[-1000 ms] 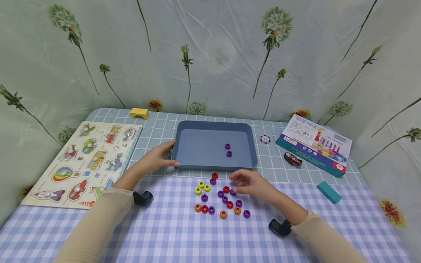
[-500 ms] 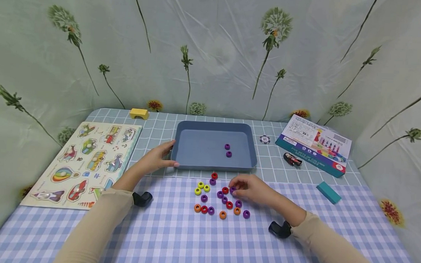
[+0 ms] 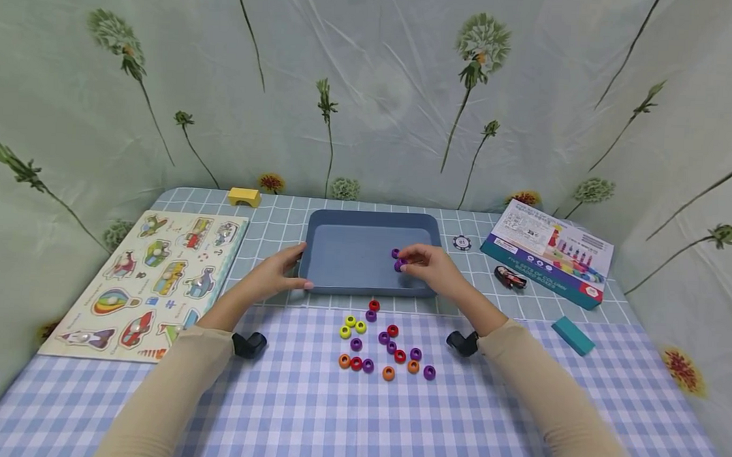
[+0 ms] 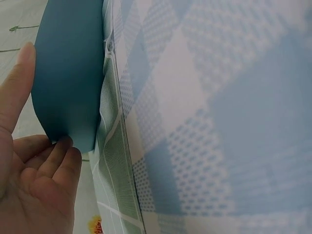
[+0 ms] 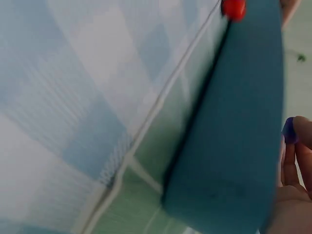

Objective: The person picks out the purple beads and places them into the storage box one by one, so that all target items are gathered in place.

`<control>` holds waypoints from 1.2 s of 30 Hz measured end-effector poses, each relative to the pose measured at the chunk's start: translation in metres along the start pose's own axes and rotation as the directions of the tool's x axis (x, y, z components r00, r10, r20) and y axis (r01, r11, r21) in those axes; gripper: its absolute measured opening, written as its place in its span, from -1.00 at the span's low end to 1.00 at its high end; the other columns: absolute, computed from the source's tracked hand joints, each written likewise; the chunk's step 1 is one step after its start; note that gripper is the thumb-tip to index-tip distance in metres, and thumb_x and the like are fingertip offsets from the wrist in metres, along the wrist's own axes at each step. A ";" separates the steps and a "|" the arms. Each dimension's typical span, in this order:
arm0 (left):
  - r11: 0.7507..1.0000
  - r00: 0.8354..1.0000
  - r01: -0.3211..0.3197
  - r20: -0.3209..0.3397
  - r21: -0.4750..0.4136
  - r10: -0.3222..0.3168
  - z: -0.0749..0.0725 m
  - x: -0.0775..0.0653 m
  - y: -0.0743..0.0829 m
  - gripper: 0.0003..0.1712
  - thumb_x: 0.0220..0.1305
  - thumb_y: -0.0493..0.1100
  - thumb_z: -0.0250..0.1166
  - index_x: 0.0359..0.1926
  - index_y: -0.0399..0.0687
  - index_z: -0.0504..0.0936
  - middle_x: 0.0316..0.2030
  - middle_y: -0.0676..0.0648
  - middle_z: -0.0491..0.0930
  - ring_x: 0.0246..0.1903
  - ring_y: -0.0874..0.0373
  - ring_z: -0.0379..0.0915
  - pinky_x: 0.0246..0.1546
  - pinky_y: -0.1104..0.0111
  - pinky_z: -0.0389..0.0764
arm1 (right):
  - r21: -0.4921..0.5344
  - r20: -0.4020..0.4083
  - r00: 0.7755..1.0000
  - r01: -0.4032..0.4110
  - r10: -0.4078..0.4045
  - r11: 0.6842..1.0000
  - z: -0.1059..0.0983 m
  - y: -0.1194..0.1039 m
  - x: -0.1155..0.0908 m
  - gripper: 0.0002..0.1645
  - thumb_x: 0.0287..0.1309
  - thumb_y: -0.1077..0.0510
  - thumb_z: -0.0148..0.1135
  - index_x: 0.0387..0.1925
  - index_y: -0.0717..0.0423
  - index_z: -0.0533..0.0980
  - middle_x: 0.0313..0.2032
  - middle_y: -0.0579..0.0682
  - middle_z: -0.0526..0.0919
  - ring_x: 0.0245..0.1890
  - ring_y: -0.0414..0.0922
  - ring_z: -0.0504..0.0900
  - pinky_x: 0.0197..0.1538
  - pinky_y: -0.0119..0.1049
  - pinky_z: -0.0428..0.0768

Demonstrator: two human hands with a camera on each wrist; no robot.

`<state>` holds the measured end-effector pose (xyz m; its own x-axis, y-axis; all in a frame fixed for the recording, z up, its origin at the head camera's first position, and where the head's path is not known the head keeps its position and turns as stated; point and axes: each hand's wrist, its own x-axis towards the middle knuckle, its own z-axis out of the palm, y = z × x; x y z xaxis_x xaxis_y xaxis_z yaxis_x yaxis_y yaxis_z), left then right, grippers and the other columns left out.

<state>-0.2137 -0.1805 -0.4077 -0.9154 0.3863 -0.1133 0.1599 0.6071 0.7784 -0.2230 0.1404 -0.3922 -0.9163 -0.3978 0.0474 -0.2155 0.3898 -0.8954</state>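
My left hand (image 3: 276, 269) holds the left front corner of the blue-grey tray (image 3: 363, 291). In the left wrist view, its thumb lies at the rim and its fingers (image 4: 61, 156) bend against the tray's side (image 4: 68, 73). Over the right half of the tray, my right hand (image 3: 433, 267) pinches a purple bead between thumb and fingertips. That purple bead (image 5: 290, 130) shows above the tray's wall in the right wrist view. Just beside the fingertips, another purple bead (image 3: 395, 254) lies in the tray. In front of the tray, loose beads are scattered: red (image 3: 393, 330), yellow (image 3: 360, 327), orange (image 3: 388, 373) and purple (image 3: 430, 372).
A picture puzzle board (image 3: 145, 283) lies at the left, with a yellow block (image 3: 243, 196) behind it. To the right are a poker chip (image 3: 461, 242), a small toy car (image 3: 510, 277), a teal block (image 3: 572, 335) and a bead-set box (image 3: 545, 253).
My right hand has picked up a purple bead from the loose group and carried it up and over the tray. The left hand stays on the tray's corner.
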 end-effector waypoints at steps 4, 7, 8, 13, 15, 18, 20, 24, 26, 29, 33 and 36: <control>1.000 1.000 0.009 -0.002 -0.004 -0.009 0.001 0.001 0.000 0.02 -0.14 -0.03 0.29 0.24 -0.12 -0.14 0.22 -0.14 -0.16 0.16 -0.02 -0.14 0.10 0.23 0.07 | -0.062 -0.063 0.997 -0.054 0.050 0.997 -0.002 0.009 0.017 -0.76 -0.03 0.30 0.10 -0.24 0.21 0.47 -0.28 0.05 0.51 -0.30 -0.12 0.45 -0.24 -0.31 0.47; 1.000 1.000 0.011 0.004 -0.007 -0.011 0.001 0.001 0.000 0.01 -0.14 -0.04 0.29 0.24 -0.12 -0.15 0.22 -0.14 -0.16 0.16 -0.01 -0.15 0.10 0.23 0.07 | -0.115 -0.087 0.991 -0.107 0.098 0.988 -0.001 0.013 0.023 -0.77 -0.04 0.33 0.09 -0.24 0.20 0.47 -0.27 0.05 0.50 -0.27 -0.11 0.44 -0.19 -0.28 0.45; 1.000 1.000 0.012 0.005 -0.006 -0.012 0.001 0.001 0.000 0.01 -0.14 -0.03 0.28 0.24 -0.11 -0.15 0.22 -0.13 -0.16 0.16 -0.01 -0.15 0.10 0.24 0.07 | -0.133 -0.091 0.990 -0.116 0.104 0.984 -0.001 0.014 0.025 -0.76 -0.05 0.33 0.09 -0.25 0.21 0.47 -0.27 0.07 0.50 -0.27 -0.09 0.44 -0.18 -0.27 0.44; 1.000 1.000 0.016 0.012 -0.006 -0.016 -0.001 0.000 0.001 0.01 -0.13 -0.02 0.28 0.25 -0.10 -0.15 0.22 -0.14 -0.16 0.16 -0.02 -0.15 0.10 0.23 0.07 | -0.212 -0.102 0.985 -0.159 0.140 0.964 0.004 0.019 0.029 -0.78 -0.09 0.35 0.12 -0.29 0.22 0.49 -0.32 0.08 0.51 -0.32 -0.08 0.43 -0.24 -0.28 0.43; 1.000 1.000 0.017 0.015 -0.013 -0.016 -0.001 -0.001 0.001 0.02 -0.14 -0.02 0.28 0.25 -0.10 -0.15 0.22 -0.13 -0.16 0.16 -0.03 -0.15 0.10 0.22 0.08 | -0.230 -0.109 0.981 -0.179 0.158 0.957 0.006 0.020 0.029 -0.78 -0.10 0.36 0.12 -0.30 0.22 0.49 -0.35 0.07 0.51 -0.36 -0.09 0.43 -0.29 -0.30 0.43; 1.000 1.000 0.011 0.015 -0.017 -0.011 -0.001 -0.001 0.001 0.02 -0.14 -0.02 0.28 0.25 -0.11 -0.15 0.22 -0.14 -0.16 0.16 -0.04 -0.15 0.10 0.21 0.08 | -0.229 -0.117 0.977 -0.201 0.178 0.952 0.007 0.019 0.029 -0.76 -0.11 0.35 0.13 -0.28 0.20 0.49 -0.36 0.07 0.51 -0.36 -0.09 0.42 -0.30 -0.30 0.42; 1.000 1.000 0.014 0.009 -0.018 -0.014 0.000 -0.001 0.001 0.03 -0.16 -0.01 0.29 0.25 -0.10 -0.14 0.22 -0.14 -0.15 0.16 -0.03 -0.14 0.09 0.21 0.08 | -0.210 -0.111 0.978 -0.195 0.175 0.958 0.006 0.017 0.027 -0.73 -0.10 0.34 0.13 -0.24 0.21 0.47 -0.31 0.08 0.50 -0.31 -0.08 0.42 -0.24 -0.29 0.43; 1.000 1.000 0.012 0.008 -0.013 -0.011 0.000 0.000 0.001 0.04 -0.17 0.02 0.29 0.25 -0.11 -0.14 0.22 -0.15 -0.15 0.15 -0.04 -0.13 0.09 0.20 0.08 | -0.154 -0.080 0.990 -0.127 0.116 0.980 0.004 0.008 0.020 -0.68 -0.08 0.28 0.14 -0.18 0.22 0.42 -0.21 0.08 0.48 -0.23 -0.08 0.42 -0.14 -0.25 0.43; 1.000 1.000 0.015 0.008 -0.009 -0.015 0.000 0.000 0.001 0.04 -0.17 0.02 0.29 0.25 -0.11 -0.14 0.22 -0.14 -0.15 0.15 -0.03 -0.13 0.09 0.21 0.08 | -0.116 -0.058 0.997 -0.061 0.054 0.991 0.005 0.002 0.013 -0.67 -0.08 0.25 0.15 -0.18 0.23 0.41 -0.20 0.10 0.47 -0.23 -0.08 0.42 -0.14 -0.24 0.43; 1.000 1.000 0.022 0.008 -0.008 -0.022 0.000 0.000 0.003 0.03 -0.16 0.00 0.29 0.25 -0.09 -0.15 0.22 -0.13 -0.16 0.16 -0.02 -0.13 0.10 0.22 0.08 | -0.069 -0.005 0.997 0.071 -0.072 0.995 0.010 -0.007 -0.002 -0.65 -0.07 0.26 0.14 -0.17 0.28 0.39 -0.20 0.16 0.46 -0.23 -0.03 0.43 -0.15 -0.23 0.44; 1.000 1.000 0.022 0.010 -0.011 -0.022 -0.001 0.000 0.003 0.02 -0.14 -0.03 0.29 0.25 -0.09 -0.15 0.22 -0.13 -0.17 0.16 -0.03 -0.13 0.10 0.21 0.08 | -0.038 0.095 0.979 0.184 -0.180 0.982 0.024 -0.015 -0.022 -0.63 -0.08 0.27 0.15 -0.17 0.32 0.38 -0.20 0.20 0.44 -0.22 0.04 0.42 -0.15 -0.23 0.44; 1.000 1.000 0.022 0.007 -0.020 -0.022 0.000 0.000 0.002 0.02 -0.15 -0.05 0.29 0.25 -0.09 -0.14 0.22 -0.13 -0.16 0.16 -0.03 -0.13 0.09 0.21 0.08 | -0.030 0.167 0.970 0.185 -0.178 0.982 0.035 -0.024 -0.035 -0.66 -0.10 0.32 0.15 -0.19 0.36 0.38 -0.24 0.21 0.45 -0.25 0.06 0.43 -0.17 -0.24 0.45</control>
<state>-0.2134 -0.1790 -0.4058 -0.9160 0.3778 -0.1352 0.1320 0.6019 0.7876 -0.1737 0.1163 -0.3882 -0.7937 -0.5941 0.1310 -0.3915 0.3341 -0.8574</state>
